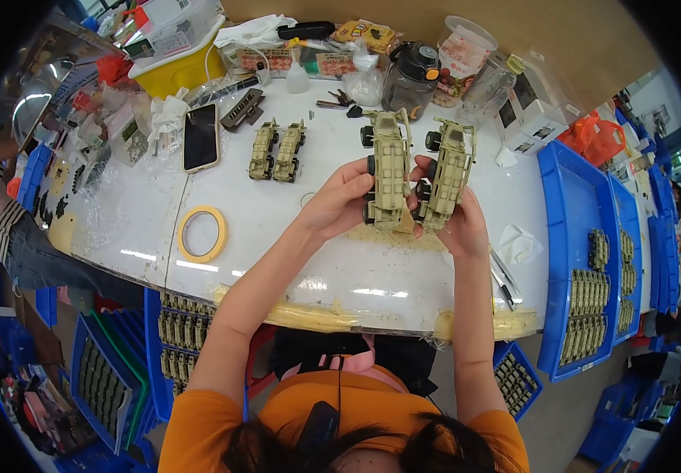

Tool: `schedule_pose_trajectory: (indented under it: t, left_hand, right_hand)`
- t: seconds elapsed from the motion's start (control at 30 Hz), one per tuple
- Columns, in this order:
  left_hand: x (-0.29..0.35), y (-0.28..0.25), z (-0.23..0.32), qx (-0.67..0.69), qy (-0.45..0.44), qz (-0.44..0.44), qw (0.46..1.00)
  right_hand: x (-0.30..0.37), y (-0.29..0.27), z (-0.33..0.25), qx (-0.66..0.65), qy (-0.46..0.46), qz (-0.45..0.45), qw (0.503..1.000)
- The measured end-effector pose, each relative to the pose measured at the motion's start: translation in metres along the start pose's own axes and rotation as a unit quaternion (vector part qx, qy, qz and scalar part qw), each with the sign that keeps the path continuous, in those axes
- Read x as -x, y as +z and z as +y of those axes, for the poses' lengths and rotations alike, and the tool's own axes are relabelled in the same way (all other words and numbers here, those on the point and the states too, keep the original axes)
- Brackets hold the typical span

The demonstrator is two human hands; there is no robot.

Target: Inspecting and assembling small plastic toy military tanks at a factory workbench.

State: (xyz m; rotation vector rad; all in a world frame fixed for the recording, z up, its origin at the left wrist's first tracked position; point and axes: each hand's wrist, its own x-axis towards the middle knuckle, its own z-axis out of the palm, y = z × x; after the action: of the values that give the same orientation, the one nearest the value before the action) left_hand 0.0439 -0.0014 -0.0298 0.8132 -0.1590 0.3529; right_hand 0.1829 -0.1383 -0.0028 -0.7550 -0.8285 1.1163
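Side by side over the white table, I hold two tan toy military trucks with black wheels. My left hand (pixel 339 197) is closed on the left toy truck (pixel 388 169), thumb against its side. Closed around the lower end of the right toy truck (pixel 448 169) is my right hand (pixel 470 225); some of its fingers are hidden behind the truck. Both toys have their ribbed tops toward me, with a narrow gap between them. Beyond my left hand, two more toy trucks (pixel 276 154) stand close together on the table.
A yellow tape roll (pixel 223 230), a phone (pixel 201 138) and tweezers (pixel 504 284) lie on the table. Blue trays (pixel 552 260) with rows of trucks are at the right. A dark bottle (pixel 411 83) and a yellow bin (pixel 173 77) stand at the back. A person (pixel 21 248) sits left.
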Motion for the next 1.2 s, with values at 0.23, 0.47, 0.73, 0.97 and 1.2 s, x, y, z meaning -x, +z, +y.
schedule_pose_trajectory:
  t: [0.23, 0.47, 0.73, 0.97, 1.2]
  left_hand:
    - [-0.001, 0.006, 0.007, -0.014, 0.002, 0.007, 1.000]
    - [-0.003, 0.001, 0.001, -0.003, 0.031, 0.029, 0.999]
    - [-0.004, 0.011, 0.004, -0.174, 0.038, 0.142, 0.974]
    - [-0.008, 0.006, 0.005, -0.106, 0.032, 0.131, 0.985]
    - [-0.006, 0.016, 0.005, -0.149, 0.047, 0.123, 0.980]
  right_hand:
    - [-0.002, 0.001, -0.003, -0.015, -0.012, -0.005, 1.000]
    - [-0.005, -0.006, -0.004, -0.138, -0.023, -0.058, 0.988]
    - [-0.002, -0.007, -0.003, 0.133, -0.038, 0.101, 0.985]
    - [-0.004, 0.002, -0.006, 0.154, -0.057, 0.159, 0.973]
    - [-0.002, -0.019, -0.004, 0.048, -0.026, 0.121, 0.991]
